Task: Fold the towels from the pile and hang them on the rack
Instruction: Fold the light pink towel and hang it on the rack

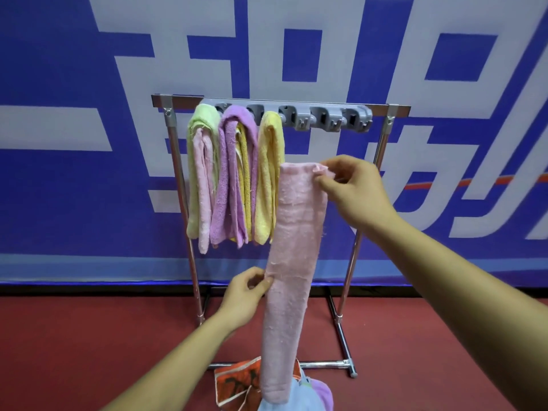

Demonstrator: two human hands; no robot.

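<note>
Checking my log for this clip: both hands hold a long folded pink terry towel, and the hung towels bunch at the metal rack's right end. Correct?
One error: in the head view the hung towels bunch at the left end of the metal rack, not the right. The left hand and right hand do hold the long folded pink terry towel.

right hand (pixel 354 191) pinched the pink towel's (pixel 292 262) top; left hand (pixel 246 295) gripped its edge before the rack (pixel 382 143).
</note>
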